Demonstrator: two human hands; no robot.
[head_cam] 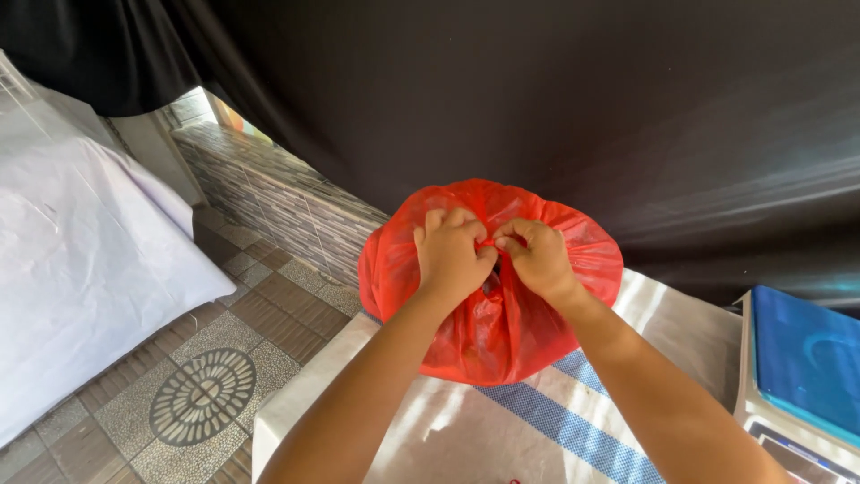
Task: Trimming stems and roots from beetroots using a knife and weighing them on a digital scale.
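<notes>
Red and thin, the plastic bag (497,327) sits full on the cloth-covered counter (448,430), with the left hand (451,251) and the right hand (537,258) each pinching a gathered bit of its top, knuckles nearly touching. The mouth looks drawn together but no finished knot shows, so the closing seems partway done. A blue-topped weighing scale (806,367) stands near on the right.

Left hand (451,254): pinched the gathered top of the red plastic bag (488,332).
Right hand (537,258): gripped the same bunch.
Bag: sat on the cloth-covered surface (466,430).
</notes>
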